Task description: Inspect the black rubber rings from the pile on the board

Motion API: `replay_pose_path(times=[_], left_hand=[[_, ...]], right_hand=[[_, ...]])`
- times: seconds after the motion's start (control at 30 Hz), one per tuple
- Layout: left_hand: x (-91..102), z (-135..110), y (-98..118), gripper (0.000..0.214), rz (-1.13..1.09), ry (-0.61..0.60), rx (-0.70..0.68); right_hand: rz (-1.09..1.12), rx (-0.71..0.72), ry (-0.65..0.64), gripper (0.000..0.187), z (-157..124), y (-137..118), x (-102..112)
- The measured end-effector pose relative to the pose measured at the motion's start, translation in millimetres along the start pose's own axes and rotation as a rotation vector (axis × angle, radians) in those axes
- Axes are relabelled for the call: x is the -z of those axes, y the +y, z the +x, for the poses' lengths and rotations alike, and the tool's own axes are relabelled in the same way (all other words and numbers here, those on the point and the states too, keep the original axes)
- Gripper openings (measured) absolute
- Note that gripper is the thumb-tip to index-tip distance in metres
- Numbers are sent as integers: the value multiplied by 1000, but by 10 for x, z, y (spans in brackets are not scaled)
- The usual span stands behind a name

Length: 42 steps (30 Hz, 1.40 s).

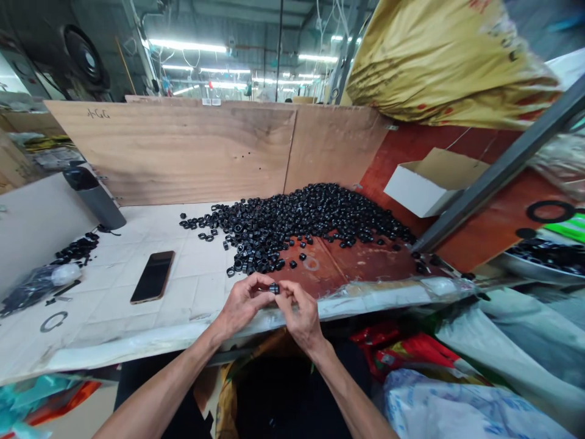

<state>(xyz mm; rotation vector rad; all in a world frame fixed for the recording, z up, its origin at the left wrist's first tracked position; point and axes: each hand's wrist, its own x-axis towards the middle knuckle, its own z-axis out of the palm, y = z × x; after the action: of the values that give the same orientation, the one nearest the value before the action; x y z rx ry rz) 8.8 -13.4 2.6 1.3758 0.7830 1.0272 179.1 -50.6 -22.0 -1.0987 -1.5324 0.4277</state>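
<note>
Just above the table's front edge, my left hand (244, 300) and my right hand (299, 311) meet at the fingertips. Pinched between them is a small black ring-shaped part (274, 288), mostly covered by my fingers. Both hands are closed on it. Beyond my hands spreads a large pile of similar black rings (311, 213), with a few loose ones at its near side. Below my forearms an open yellowish sack (227, 396) hangs at my lap, its inside dark.
A phone (153, 277) lies left of my hands, with a grey bottle (100, 198) behind it. A flat ring (53, 321) and a bag of black parts (31, 289) are at far left. Wooden boards (205, 152) wall the back; a white box (420, 189) hangs at right.
</note>
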Motion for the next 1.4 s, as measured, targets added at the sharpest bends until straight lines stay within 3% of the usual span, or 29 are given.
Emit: replay_pose_path(times=[0.07, 0.23, 0.4, 0.47, 0.6, 0.67, 0.8, 0.87, 0.93, 1.0, 1.13, 1.3, 1.4], left_hand=[[-12, -126, -9, 29, -14, -6, 28], [-50, -449, -43, 28, 15, 27, 50], [-71, -635, -16, 30, -41, -44, 165], [-49, -704, -47, 24, 58, -55, 106], [8, -857, -209, 16, 381, -97, -195], [1, -921, -292, 17, 357, -83, -180], [-74, -996, -378, 26, -10, -32, 165], [-98, -1023, -400, 27, -62, -29, 189], [-100, -1058, -440, 21, 92, -8, 62], [-83, -1104, -511, 15, 343, -2, -169], [-12, -1193, -710, 34, 714, -109, -555], [117, -1203, -877, 37, 928, -279, -772], [142, -1187, -869, 33, 1003, -431, -781]], right_hand=[[38, -3, -13, 14, -130, -81, 21], [106, -176, -111, 12, -380, -188, 61], [160, -231, -180, 14, -518, -260, 63], [259, -394, -216, 20, -580, -291, 25], [461, -744, -241, 45, -718, -313, -76], [369, -707, -220, 45, -771, -310, -88], [207, -362, -212, 25, -843, -295, -41], [232, -336, -240, 27, -888, -275, -35], [275, -435, -228, 30, -951, -246, -64], [363, -594, -189, 35, -1027, -223, -114], [711, -909, -91, 46, -1147, -210, -196], [882, -1263, -83, 40, -1146, -167, -226], [868, -1499, -128, 26, -1177, -128, -244]])
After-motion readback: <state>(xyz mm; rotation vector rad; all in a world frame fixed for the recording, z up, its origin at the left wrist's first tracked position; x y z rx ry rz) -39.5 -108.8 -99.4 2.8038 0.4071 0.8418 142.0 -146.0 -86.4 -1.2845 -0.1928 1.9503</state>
